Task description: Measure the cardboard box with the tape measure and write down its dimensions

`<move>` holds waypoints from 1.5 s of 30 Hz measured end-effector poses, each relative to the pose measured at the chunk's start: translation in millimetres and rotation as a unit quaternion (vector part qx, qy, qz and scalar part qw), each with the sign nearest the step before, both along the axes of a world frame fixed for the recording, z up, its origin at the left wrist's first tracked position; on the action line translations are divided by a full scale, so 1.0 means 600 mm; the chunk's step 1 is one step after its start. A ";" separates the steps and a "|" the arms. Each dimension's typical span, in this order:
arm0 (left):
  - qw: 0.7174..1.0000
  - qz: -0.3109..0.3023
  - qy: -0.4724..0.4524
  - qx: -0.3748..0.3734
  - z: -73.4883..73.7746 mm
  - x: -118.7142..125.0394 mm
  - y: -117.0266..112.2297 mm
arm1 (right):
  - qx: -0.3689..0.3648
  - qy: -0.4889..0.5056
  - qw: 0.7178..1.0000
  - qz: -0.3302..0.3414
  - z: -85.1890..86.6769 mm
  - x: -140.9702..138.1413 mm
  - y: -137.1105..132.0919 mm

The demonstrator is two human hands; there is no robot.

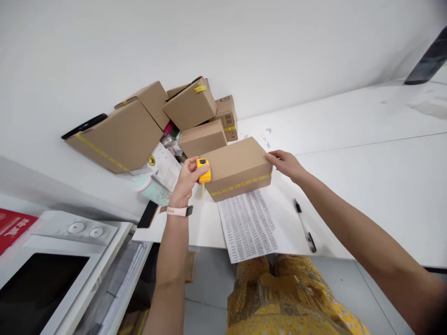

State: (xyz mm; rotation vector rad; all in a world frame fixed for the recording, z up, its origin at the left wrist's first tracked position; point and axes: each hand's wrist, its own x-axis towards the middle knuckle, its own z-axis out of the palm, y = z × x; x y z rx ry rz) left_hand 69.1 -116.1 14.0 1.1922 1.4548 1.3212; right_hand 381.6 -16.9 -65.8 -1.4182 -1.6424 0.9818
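Note:
A closed cardboard box point(236, 163) lies on the white table point(366, 186) in front of me. A yellow measuring tape point(240, 185) runs along its front face. My left hand point(188, 179) grips the yellow tape-measure case point(204, 170) at the box's left corner. My right hand point(284, 163) pinches the tape's end against the box's right corner. A pink watch point(179, 211) sits on my left wrist.
A printed sheet of numbers point(247, 225) and a pen point(305, 226) lie before the box. Several cardboard boxes point(139, 125) are stacked at the back left, with a mint cup point(151, 190) and a dark phone point(147, 214). A white machine point(63, 260) stands at the lower left.

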 end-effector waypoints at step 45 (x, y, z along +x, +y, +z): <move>0.806 -0.254 0.534 0.028 -0.311 0.210 -0.143 | -0.055 0.109 0.992 0.044 -0.187 0.008 -0.260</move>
